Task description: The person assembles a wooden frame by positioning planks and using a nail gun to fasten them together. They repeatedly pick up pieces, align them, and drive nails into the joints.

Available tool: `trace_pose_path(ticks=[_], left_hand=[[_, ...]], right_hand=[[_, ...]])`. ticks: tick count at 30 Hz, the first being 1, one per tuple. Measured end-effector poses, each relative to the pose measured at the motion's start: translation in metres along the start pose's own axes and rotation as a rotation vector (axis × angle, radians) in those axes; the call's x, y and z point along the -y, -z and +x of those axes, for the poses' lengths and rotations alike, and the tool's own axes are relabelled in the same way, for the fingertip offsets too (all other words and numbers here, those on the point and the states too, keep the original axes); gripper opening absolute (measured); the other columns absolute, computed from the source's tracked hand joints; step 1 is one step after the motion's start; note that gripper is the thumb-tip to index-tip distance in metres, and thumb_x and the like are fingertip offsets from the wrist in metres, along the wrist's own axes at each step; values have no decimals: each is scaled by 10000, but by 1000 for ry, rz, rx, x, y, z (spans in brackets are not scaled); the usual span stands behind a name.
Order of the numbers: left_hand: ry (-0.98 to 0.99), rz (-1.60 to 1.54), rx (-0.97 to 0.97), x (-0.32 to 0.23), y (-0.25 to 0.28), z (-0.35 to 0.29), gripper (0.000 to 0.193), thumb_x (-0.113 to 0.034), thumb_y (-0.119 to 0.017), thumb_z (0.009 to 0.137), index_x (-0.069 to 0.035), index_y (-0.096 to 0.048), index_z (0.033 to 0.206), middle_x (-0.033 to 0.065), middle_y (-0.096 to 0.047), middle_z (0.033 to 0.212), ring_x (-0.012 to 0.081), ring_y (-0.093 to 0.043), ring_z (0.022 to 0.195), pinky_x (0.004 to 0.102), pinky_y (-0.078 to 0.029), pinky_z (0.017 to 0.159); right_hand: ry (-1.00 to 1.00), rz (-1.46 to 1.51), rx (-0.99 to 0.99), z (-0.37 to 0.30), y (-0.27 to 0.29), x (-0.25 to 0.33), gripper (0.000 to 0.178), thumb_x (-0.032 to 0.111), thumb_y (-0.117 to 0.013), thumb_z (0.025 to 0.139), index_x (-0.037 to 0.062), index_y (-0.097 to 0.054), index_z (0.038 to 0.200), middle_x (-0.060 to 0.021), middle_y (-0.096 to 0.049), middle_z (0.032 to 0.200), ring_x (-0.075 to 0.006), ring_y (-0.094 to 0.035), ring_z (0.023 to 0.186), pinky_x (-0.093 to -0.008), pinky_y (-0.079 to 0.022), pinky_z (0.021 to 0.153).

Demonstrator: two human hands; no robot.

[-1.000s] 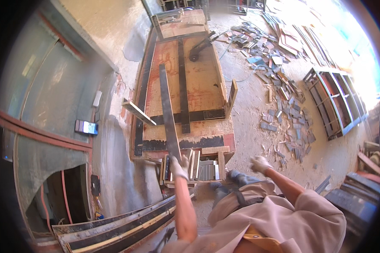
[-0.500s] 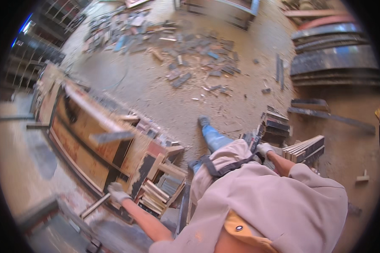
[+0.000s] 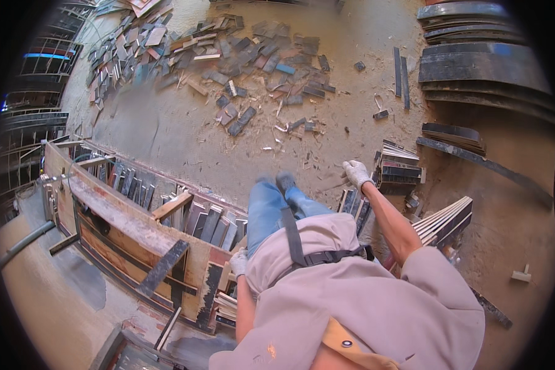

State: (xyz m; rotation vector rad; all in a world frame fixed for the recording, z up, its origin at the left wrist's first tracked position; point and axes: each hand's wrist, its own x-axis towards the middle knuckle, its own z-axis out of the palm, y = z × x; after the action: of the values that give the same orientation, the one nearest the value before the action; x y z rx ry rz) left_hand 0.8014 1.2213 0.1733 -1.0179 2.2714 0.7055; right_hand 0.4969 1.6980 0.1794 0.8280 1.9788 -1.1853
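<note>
My right hand (image 3: 356, 174), in a whitish work glove, is held out past my hip with its fingers apart and nothing in it. Just beside it stands a stack of dark-faced wooden strips (image 3: 398, 165), and below that lean several more dark strips (image 3: 350, 203). My left hand (image 3: 239, 263), also gloved, hangs against my left thigh at the end of a wooden bench (image 3: 194, 246). Its fingers are mostly hidden, and no held thing shows there. Dark short boards (image 3: 211, 225) stand upright in a row along the bench's far side.
Offcuts (image 3: 271, 61) lie heaped over the dusty floor ahead. Curved dark panels (image 3: 481, 68) are stacked at the far right, with a long dark strip (image 3: 484, 163) nearer. Fanned boards (image 3: 447, 219) stand by my right elbow. A dark bar (image 3: 163, 268) juts from the bench.
My left hand has come from the bench's near side back to my thigh. My right hand has moved forward from my hip, and my body has turned toward the offcuts.
</note>
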Motion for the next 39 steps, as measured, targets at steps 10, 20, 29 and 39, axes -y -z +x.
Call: trace_pose_path(ticks=[10, 20, 29, 39], left_hand=[[-3, -262, 174, -189, 70, 171, 257, -98, -545, 964, -80, -687, 1178, 123, -733, 917, 214, -703, 792, 325, -566, 658], [98, -745, 282, -443, 113, 310, 384, -13, -532, 1001, -2, -538, 1385, 164, -679, 1205, 212, -696, 994, 303, -592, 814], [145, -690, 425, -577, 51, 376, 329, -82, -559, 1037, 34, -572, 1345, 158, -699, 1164, 177, -690, 981, 276, -572, 859], [-311, -252, 687, -688, -93, 558, 307, -93, -607, 988, -35, -638, 1287, 148, -729, 1174, 224, -727, 1047, 334, -554, 914]], right_hand=[[-147, -64, -91, 86, 33, 97, 343, 338, -565, 992, 18, -688, 963, -106, -743, 799, -188, -691, 642, -365, -553, 599], [-171, -145, -120, 191, 83, 218, 360, 336, -564, 957, 19, -721, 1019, -141, -756, 847, -234, -722, 743, -394, -558, 719], [-89, -498, 28, 399, 25, 233, 345, 359, -586, 923, 69, -718, 1056, -212, -730, 1069, -387, -686, 1021, -480, -527, 903], [350, -994, -133, 652, -68, 200, 368, 139, -631, 847, 137, -642, 1215, -128, -687, 1166, -323, -634, 1064, -474, -496, 891]])
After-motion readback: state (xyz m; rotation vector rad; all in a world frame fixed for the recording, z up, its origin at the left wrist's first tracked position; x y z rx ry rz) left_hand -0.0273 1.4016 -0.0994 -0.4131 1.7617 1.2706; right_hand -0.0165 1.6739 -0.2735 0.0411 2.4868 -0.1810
